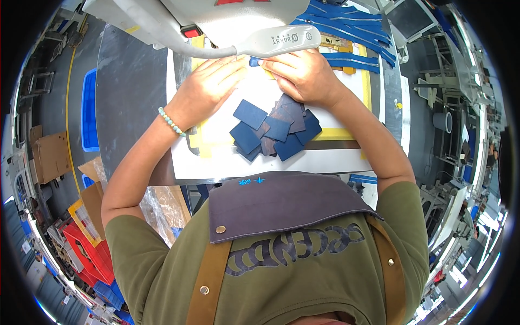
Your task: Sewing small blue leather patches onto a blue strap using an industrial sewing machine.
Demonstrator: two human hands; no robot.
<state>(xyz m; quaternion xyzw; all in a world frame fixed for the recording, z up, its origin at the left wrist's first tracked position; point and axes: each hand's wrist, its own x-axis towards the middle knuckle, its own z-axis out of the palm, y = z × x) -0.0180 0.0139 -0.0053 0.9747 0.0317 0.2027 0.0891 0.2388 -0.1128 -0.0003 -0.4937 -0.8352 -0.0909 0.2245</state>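
Observation:
My left hand, a beaded bracelet at the wrist, lies palm down on the white work surface with its fingers stretched forward, just left of a small blue piece. My right hand has its fingers closed on that piece, partly hidden under the grey-white lamp head of the machine. Below my hands lies a loose pile of several dark blue and greyish rectangular patches, some overlapping, on the white surface bordered by yellow tape.
The machine body overhangs the back of the table. Blue zipper strips and wooden jigs lie at back right. A blue bin stands beyond the table's left edge; cardboard and a red crate are at lower left.

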